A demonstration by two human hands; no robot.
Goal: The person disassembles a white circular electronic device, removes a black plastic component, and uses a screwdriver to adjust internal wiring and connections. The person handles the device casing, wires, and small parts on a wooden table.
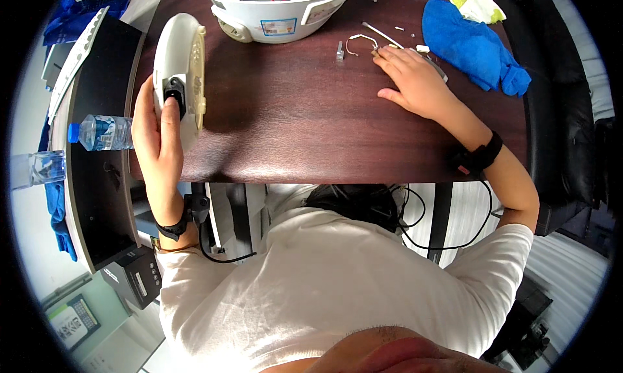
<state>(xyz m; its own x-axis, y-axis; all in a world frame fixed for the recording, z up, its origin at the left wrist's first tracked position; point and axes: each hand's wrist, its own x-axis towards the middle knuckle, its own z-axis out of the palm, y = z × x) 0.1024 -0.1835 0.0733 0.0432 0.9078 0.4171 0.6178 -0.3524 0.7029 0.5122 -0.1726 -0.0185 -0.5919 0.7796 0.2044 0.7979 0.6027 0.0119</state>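
Note:
On the left, my left hand (156, 133) grips a rounded white plastic appliance part (174, 38) with a cream rim, held on edge. My thumb presses at the black power socket (174, 90) set in its side. Over at the right, my right hand (418, 84) rests palm down on the table with fingers stretched out, its fingertips among small loose parts. Near them lie a thin curved wire (351, 44), a small metal bracket (340, 51), a thin white rod (381, 34) and a small white piece (423, 49). A greyish item under that hand is mostly hidden.
A white appliance housing (315, 30) with red wires inside stands at the far edge of the brown table (292, 126). A blue cloth (464, 42) and a yellow-green packet (480, 6) lie at the far right. A water bottle (110, 133) lies beyond the table's left side.

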